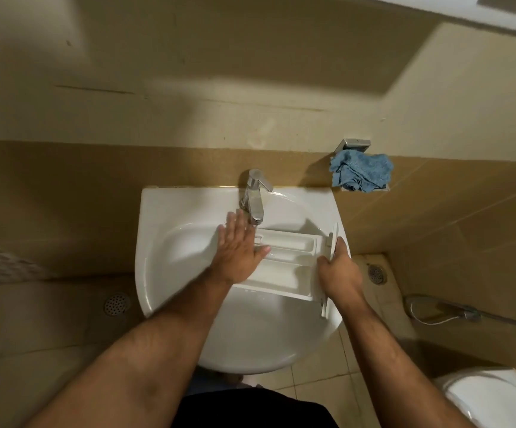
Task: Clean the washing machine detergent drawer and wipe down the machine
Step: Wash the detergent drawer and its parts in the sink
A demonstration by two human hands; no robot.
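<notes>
Drawer over the sink
My right hand (338,268) grips the white, compartmented detergent drawer (284,257); left hand (238,242) lies flat, fingers straight, on it

You are seeing a white detergent drawer (284,257) lying in a white sink (170,211) under a chrome tap (255,196). A light-blue cloth (360,174) is sitting far right against a two-tone beige-and-tan wall (96,168). Floor tiles (309,378) are showing pale cream.

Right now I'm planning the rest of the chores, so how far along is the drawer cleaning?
Done: the detergent drawer is out of the machine and over the sink. In hand: the right hand grips its front panel, the left hand lies flat on its far end under the tap; running water can't be made out. Left: wiping the machine; the blue cloth sits unused.
</notes>
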